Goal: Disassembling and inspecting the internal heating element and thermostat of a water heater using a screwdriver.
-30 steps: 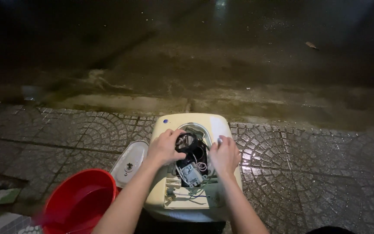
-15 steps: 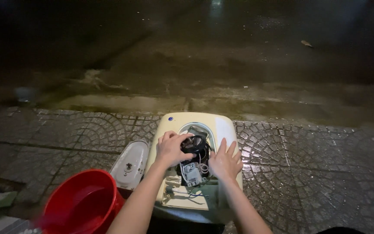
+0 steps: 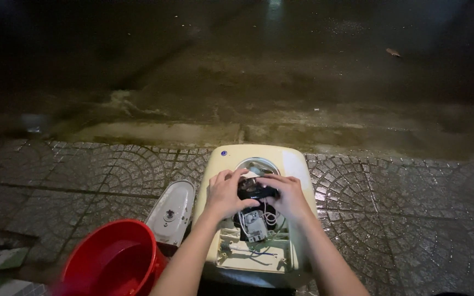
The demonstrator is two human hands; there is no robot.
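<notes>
I have both hands on a small black part (image 3: 257, 192) at the round opening in the middle of a cream-coloured water heater (image 3: 292, 164) that lies flat on the wet patterned pavement (image 3: 390, 208). My left hand (image 3: 224, 193) curls around the part's left end and my right hand (image 3: 290, 196) closes over its right end, fingers bent, so the two hands pinch it between them just above the opening.

Below the part, inside the open casing, I see a grey block (image 3: 253, 225) with thin wires (image 3: 259, 253) running down across a pale inner plate. Judging by that, the heater is already opened up: its white cover (image 3: 172, 211) lies off to the left on the pavement, just beside the body. The black part still sits at the opening, so I judge the work on it unfinished, and the wiring looks still connected; whether the part is loose I cannot tell.

A red bucket (image 3: 111, 263) stands at the lower left, near the cover. Beyond the heater runs a curb (image 3: 154, 133) and a dark, wet road (image 3: 303, 66).
</notes>
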